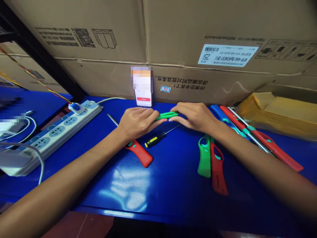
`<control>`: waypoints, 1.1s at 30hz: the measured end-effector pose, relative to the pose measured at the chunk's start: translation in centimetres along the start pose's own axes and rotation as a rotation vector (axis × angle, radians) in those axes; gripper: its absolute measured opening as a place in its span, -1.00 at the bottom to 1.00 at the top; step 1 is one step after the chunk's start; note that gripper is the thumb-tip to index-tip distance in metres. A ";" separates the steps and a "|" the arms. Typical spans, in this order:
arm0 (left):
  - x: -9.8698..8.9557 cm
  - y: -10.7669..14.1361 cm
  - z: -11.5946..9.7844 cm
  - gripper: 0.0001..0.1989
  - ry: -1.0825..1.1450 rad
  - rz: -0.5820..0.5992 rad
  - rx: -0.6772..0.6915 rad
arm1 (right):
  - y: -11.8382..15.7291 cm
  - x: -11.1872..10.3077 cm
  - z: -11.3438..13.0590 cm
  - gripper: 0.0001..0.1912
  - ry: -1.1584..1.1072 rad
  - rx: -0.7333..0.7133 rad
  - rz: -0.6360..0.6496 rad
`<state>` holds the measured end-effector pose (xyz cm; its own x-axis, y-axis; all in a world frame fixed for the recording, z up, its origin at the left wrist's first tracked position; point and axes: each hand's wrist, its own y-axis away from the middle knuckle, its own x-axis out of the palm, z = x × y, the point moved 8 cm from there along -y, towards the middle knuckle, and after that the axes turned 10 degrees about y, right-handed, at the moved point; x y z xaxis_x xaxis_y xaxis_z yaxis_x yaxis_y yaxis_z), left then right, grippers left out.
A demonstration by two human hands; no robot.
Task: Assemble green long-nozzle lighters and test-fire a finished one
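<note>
A green plastic lighter casing is stretched between my two hands above the blue table, seen edge-on with a thin seam along it. My left hand grips its left end, fingers closed. The thumb and fingers of my right hand pinch its right end. Below them lies a screwdriver with a black and yellow handle. A red long-nosed lighter rests under my left wrist, its metal tube pointing up-left. Near my right forearm lie a green lighter casing and a red lighter casing.
Several long lighters lie at the right, partly behind my right arm. A lit phone leans against the large cardboard box. At the left is a white power strip with cables. A brown taped package sits at the back right.
</note>
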<state>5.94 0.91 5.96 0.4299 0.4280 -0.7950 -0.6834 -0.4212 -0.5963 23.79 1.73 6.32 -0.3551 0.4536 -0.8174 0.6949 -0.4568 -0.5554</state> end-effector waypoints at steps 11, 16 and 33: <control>-0.6 -0.4 -0.1 -0.47 0.039 0.031 -0.001 | -0.1 0.0 0.3 -0.68 -0.009 -0.027 0.014; -0.3 -0.4 -0.8 -0.51 0.012 0.056 0.029 | 0.1 0.4 0.4 -0.71 0.020 -0.014 0.036; 0.7 0.3 -1.1 -0.49 0.110 0.086 -0.132 | 0.3 1.0 1.3 -0.68 -0.006 0.031 0.098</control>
<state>6.67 0.19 5.12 0.4399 0.2990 -0.8468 -0.6404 -0.5566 -0.5292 22.83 1.03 5.10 -0.2901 0.4016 -0.8687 0.7067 -0.5222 -0.4774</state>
